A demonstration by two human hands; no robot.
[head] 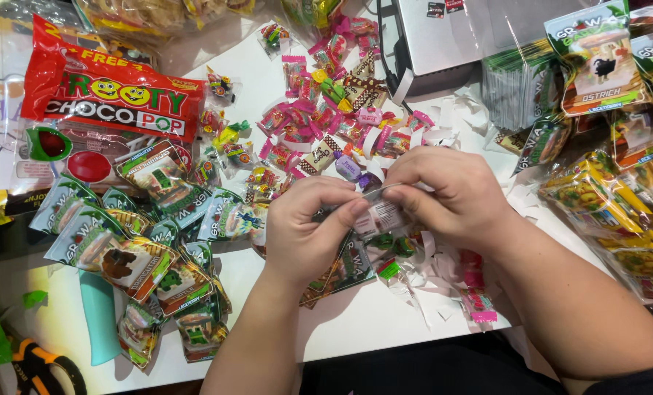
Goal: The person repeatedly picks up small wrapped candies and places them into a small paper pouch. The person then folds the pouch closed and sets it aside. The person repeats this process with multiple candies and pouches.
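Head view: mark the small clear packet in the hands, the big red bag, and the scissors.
small clear packet (pixel 380 214), head view, middle of its body between both hands
big red bag (pixel 111 95), head view, centre of its front
scissors (pixel 41 366), head view, orange-and-black handle

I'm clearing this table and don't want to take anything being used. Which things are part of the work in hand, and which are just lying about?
In hand:
- small clear packet, pinched between left hand and right hand
- loose wrapped candies, just beyond the hands

Lying about:
- big red snack bag
- orange-handled scissors
- grey machine
- stack of green sachets
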